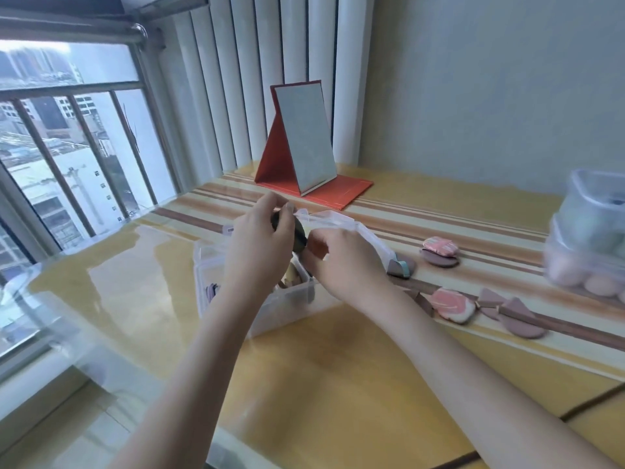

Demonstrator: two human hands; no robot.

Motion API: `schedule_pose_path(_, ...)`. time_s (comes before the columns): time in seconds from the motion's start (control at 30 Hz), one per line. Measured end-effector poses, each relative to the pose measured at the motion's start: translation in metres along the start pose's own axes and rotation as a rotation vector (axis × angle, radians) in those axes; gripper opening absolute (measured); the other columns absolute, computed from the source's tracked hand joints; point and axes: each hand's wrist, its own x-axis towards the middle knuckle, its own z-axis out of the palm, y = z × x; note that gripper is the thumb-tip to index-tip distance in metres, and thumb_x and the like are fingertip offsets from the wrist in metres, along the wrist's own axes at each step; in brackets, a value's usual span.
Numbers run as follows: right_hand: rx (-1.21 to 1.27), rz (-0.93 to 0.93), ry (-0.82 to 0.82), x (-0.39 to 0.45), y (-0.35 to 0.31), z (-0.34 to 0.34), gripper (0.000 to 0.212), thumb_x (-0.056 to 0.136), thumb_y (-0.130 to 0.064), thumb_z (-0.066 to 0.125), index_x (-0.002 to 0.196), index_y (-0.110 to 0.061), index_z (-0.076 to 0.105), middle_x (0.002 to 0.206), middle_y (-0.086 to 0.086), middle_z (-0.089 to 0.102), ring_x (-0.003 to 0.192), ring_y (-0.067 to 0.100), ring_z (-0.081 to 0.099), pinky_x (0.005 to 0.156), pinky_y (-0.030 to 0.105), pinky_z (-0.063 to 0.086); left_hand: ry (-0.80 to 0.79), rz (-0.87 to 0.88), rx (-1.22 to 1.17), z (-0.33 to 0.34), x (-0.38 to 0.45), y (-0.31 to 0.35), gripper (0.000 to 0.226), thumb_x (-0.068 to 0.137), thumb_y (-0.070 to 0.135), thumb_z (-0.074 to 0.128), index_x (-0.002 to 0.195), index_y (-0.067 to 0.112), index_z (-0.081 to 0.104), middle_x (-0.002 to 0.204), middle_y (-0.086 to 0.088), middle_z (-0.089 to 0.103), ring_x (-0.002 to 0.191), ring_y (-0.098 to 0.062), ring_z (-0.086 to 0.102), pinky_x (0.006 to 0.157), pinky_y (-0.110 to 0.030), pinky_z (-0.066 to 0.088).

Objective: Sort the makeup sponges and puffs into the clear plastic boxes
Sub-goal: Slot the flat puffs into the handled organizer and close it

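Both hands are up over the open clear box at mid-desk. The left hand pinches a dark rounded sponge together with a sheer little pouch, and the right hand has its fingers curled on the pouch's other side. Looks like unbagging (hard to be sure through the blur). Next: free the sponge and drop it in. Mauve wedges and a pink marbled puff wait on the glossy striped desk.
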Motion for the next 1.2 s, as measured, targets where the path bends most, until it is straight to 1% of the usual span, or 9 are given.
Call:
schedule_pose_path(0.2,0.106,0.05,-0.195,0.006,0.001,-0.019,0.026,0.091,-0.015,0.046,0.071,-0.016,0.062,0.076,0.003,0.068,0.059,0.015,0.05,0.052,0.026,0.037,-0.147,-0.039,0.127,0.001,0.0,-0.002,0.02,0.097,0.029,0.041,0.094,0.017,0.056,0.078,0.0,0.062,0.074,-0.025,0.058,0.066,-0.04,0.048)
schedule_pose_path(0.37,0.195,0.087,-0.16,0.008,0.002,-0.021,0.037,0.098,-0.019,0.032,0.062,-0.011,0.037,0.061,-0.002,0.04,0.063,0.017,0.037,0.058,0.032,0.028,-0.22,0.002,0.262,-0.001,-0.002,-0.001,0.023,0.1,0.028,0.032,0.104,0.022,0.054,0.088,0.0,0.06,0.078,-0.021,0.049,0.058,-0.033,0.03)
schedule_pose_path(0.53,0.277,0.055,-0.152,0.008,0.004,-0.013,0.052,0.101,-0.044,0.036,0.079,-0.012,0.07,0.073,-0.004,0.072,0.079,0.019,0.065,0.08,0.034,0.049,-0.289,0.025,0.467,0.0,-0.002,-0.001,0.021,0.098,0.027,0.03,0.104,0.022,0.05,0.089,-0.004,0.062,0.081,-0.028,0.052,0.055,-0.033,0.031)
schedule_pose_path(0.63,0.42,0.085,0.018,0.011,0.009,-0.011,0.039,0.099,-0.036,0.047,0.077,-0.016,0.072,0.07,0.0,0.073,0.076,0.022,0.069,0.071,0.037,0.051,-0.306,0.04,0.461,0.002,-0.004,0.001,0.028,0.1,0.037,0.025,0.096,0.02,0.048,0.084,-0.001,0.065,0.081,-0.026,0.055,0.06,-0.036,0.039)
schedule_pose_path(0.7,0.504,0.132,0.159,0.014,0.013,-0.012,0.031,0.096,-0.032,0.052,0.074,-0.017,0.067,0.068,-0.001,0.07,0.066,0.015,0.065,0.061,0.027,0.047,-0.313,0.062,0.451,0.003,-0.005,0.002,0.035,0.101,0.044,0.02,0.094,0.02,0.045,0.08,0.0,0.066,0.08,-0.025,0.057,0.066,-0.039,0.045)
schedule_pose_path(0.77,0.447,0.126,0.258,0.013,0.014,-0.011,0.027,0.091,-0.027,0.06,0.066,-0.016,0.055,0.06,-0.004,0.057,0.055,0.008,0.05,0.052,0.016,0.037,-0.313,0.069,0.435,0.003,-0.006,0.003,0.036,0.1,0.045,0.018,0.096,0.02,0.044,0.079,-0.002,0.067,0.081,-0.026,0.058,0.068,-0.042,0.046)
schedule_pose_path(0.87,0.287,0.006,0.312,0.009,0.011,-0.005,0.04,0.083,-0.021,0.068,0.062,-0.018,0.034,0.056,0.0,0.041,0.054,0.014,0.031,0.048,0.02,0.027,-0.292,0.054,0.429,0.004,-0.006,0.003,0.036,0.1,0.045,0.019,0.101,0.019,0.044,0.081,-0.003,0.065,0.081,-0.027,0.056,0.063,-0.038,0.039)
schedule_pose_path(1.03,0.154,-0.052,0.206,0.007,0.009,0.0,0.032,0.085,-0.024,0.069,0.088,-0.022,0.038,0.066,-0.003,0.057,0.059,0.0,0.048,0.052,0.013,0.037,-0.252,0.041,0.488,0.005,-0.008,0.005,0.031,0.101,0.041,0.025,0.102,0.017,0.044,0.065,0.005,0.043,0.072,-0.025,0.043,0.058,-0.036,0.028)
schedule_pose_path(1.2,0.058,-0.083,0.148,0.002,0.0,0.0,0.031,0.089,-0.023,0.063,0.066,-0.028,0.043,0.066,-0.008,0.053,0.064,0.007,0.047,0.057,0.027,0.037,-0.24,0.038,0.493,0.006,-0.007,0.005,0.03,0.101,0.039,0.025,0.104,0.017,0.045,0.078,0.0,0.051,0.075,-0.025,0.043,0.06,-0.036,0.028)
